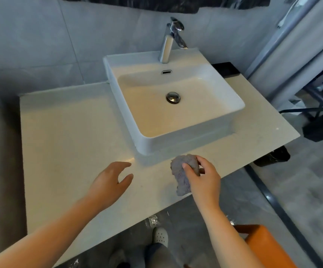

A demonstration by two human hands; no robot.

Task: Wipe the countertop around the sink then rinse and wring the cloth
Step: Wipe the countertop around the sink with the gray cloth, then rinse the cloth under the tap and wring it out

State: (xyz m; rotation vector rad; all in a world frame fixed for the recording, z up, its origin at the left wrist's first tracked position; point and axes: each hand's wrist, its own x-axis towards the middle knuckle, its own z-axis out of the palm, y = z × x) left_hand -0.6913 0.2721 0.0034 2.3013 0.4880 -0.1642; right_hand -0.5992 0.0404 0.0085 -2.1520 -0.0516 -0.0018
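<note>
Wiping step, we judge: fingers of our right hand (205, 180) grip bunched cloth (182, 177) at bench (60, 132) front; our left hand (108, 179) loose, empty. Next: press cloth flat, sweep round sink (149, 146).

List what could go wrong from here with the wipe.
1. The cloth is bunched in the right hand, so little of it may meet the counter. Missed patches seem likely.
2. The cloth is near the counter's front edge, and a loose grip could drop it to the floor.
3. The narrow strips around the sink may get skipped.
</note>
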